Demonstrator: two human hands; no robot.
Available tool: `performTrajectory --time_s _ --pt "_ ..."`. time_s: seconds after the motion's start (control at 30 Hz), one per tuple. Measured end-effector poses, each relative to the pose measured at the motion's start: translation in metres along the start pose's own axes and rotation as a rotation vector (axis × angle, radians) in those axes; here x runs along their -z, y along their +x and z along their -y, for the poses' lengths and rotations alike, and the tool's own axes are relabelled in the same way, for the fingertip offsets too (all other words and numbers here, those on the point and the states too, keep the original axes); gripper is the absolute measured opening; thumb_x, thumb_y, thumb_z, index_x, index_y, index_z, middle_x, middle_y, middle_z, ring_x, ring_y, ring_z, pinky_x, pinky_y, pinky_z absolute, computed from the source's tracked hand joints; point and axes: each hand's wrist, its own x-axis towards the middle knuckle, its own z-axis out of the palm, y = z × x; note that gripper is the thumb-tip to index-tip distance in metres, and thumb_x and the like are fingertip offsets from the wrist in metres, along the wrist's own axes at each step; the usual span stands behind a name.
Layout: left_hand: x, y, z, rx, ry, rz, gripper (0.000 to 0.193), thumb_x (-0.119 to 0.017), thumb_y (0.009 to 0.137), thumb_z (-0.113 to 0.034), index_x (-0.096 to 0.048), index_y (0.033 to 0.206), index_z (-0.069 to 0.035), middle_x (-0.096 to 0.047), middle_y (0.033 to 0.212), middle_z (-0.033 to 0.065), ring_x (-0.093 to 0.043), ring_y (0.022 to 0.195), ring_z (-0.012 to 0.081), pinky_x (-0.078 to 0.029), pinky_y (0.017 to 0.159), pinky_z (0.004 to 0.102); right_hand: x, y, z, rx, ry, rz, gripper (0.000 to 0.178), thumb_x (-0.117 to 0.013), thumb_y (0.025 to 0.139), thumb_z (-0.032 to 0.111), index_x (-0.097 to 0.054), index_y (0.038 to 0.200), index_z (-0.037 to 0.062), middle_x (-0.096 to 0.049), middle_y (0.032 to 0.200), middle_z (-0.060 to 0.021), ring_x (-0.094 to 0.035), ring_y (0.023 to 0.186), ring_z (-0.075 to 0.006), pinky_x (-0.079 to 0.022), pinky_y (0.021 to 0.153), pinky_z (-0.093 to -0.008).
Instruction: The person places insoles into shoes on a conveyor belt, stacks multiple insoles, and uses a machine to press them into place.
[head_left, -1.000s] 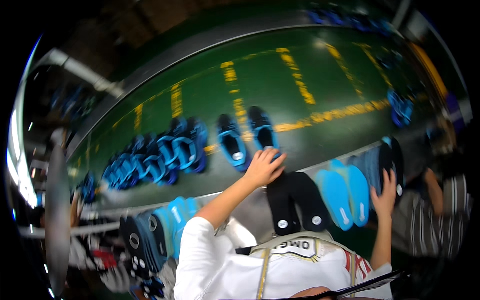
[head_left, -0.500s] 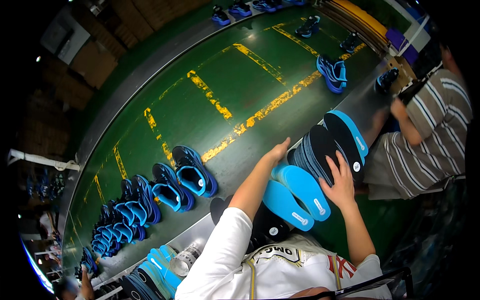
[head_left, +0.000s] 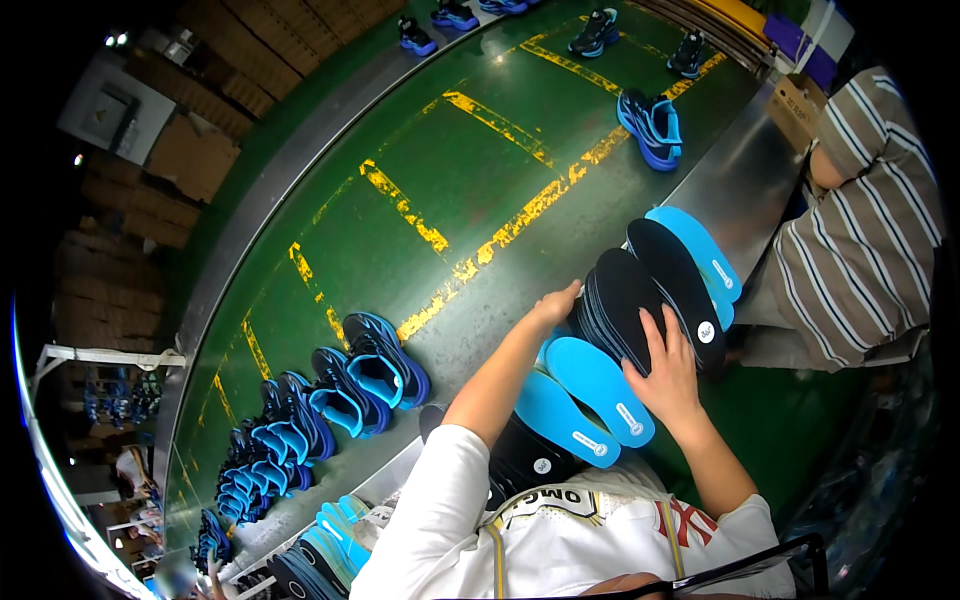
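A stack of black insoles (head_left: 612,285) lies between my hands at the near edge of the metal ledge. My left hand (head_left: 556,303) is against its far left end, one digit stretched out; the other fingers are hidden behind the stack. Fingers spread, my right hand (head_left: 668,375) rests over the near part of the top black insole. Two piles of bright blue insoles (head_left: 575,415) lie nearer my body, just left of my right hand. Beyond it lie another black insole (head_left: 675,285) with a round white sticker and a blue insole (head_left: 715,250).
Dark blue sneakers (head_left: 385,365) stand in a row on the green surface (head_left: 400,260) with yellow lines. A single sneaker (head_left: 652,130) is farther right. More insoles (head_left: 325,545) lie at lower left. A person in a striped shirt (head_left: 850,240) is close on my right.
The whole view has shifted slightly. My hands stay at the black insoles, with little movement. The person at right has drawn an arm back, and the shoe beside that hand is out of sight.
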Motion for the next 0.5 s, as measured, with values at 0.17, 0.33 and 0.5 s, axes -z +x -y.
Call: performTrajectory --time_s 0.17,0.33,0.5 --pt "-0.018 -0.005 -0.024 0.022 -0.274 0.054 0.058 -0.029 0.085 -0.048 -0.044 0.117 -0.002 -0.043 0.118 0.0192 -0.043 0.108 0.0306 -0.034 0.090 0.0386 0.000 -0.002 -0.015 0.006 -0.016 -0.035 0.066 -0.062 0.066 0.017 -0.032 0.124 0.0083 -0.027 0.125 -0.0227 -0.037 0.106 -0.0394 -0.033 0.087 -0.0429" --pt "-0.019 -0.027 -0.048 0.059 -0.306 0.015 0.043 -0.035 0.084 -0.037 -0.056 0.099 -0.002 -0.057 0.099 0.0142 -0.053 0.093 0.0268 -0.038 0.085 0.0371 -0.001 -0.003 -0.018 0.054 -0.004 -0.065 0.067 -0.063 0.065 0.016 -0.032 0.124 0.0075 -0.027 0.124 -0.0240 -0.037 0.107 -0.0400 -0.033 0.087 -0.0421" --pt "-0.002 -0.051 -0.059 -0.074 -0.814 0.191 0.032 -0.039 0.081 -0.025 -0.056 0.093 -0.001 -0.059 0.093 0.0130 -0.056 0.085 0.0218 -0.042 0.081 0.0337 0.000 0.020 -0.005 0.207 -0.068 -0.121 0.061 -0.060 0.069 0.018 -0.035 0.124 0.0069 -0.028 0.121 -0.0269 -0.042 0.097 -0.0388 -0.037 0.081 -0.0415"
